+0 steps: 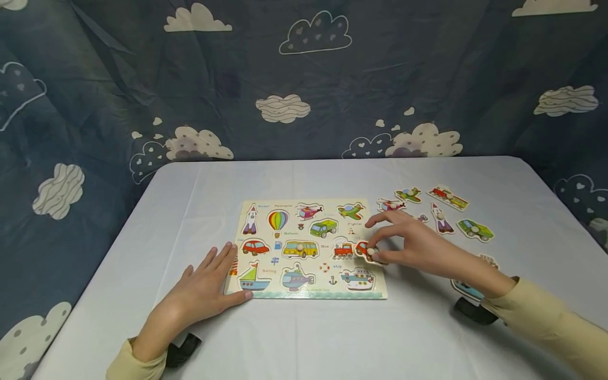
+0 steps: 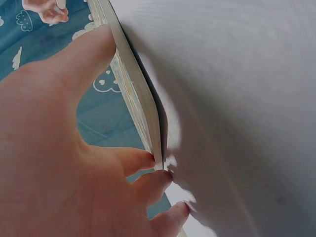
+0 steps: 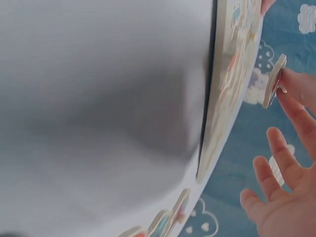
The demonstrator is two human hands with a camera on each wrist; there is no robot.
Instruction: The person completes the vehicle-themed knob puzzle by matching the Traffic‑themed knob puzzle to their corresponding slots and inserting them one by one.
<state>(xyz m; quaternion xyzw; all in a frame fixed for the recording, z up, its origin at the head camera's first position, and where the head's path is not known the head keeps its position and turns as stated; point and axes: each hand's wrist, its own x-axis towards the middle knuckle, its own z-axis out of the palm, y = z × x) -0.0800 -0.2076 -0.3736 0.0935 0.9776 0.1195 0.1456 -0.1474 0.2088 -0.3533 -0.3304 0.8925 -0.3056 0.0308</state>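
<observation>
A wooden vehicle puzzle board lies flat on the table. My left hand rests at its left edge with fingers spread; in the left wrist view the thumb and fingertips touch the side of the board. My right hand pinches a red car puzzle piece by its knob, over the board's right edge near the printed train. The right wrist view shows the car piece raised above the board, between thumb and forefinger, with the other fingers spread. A yellow bus piece with a knob sits in the board.
Right of the board lie loose pieces: a helicopter, a green plane, a train, a rocket and a green truck. A blue-and-white piece is partly hidden under the right forearm. A patterned curtain hangs behind the table.
</observation>
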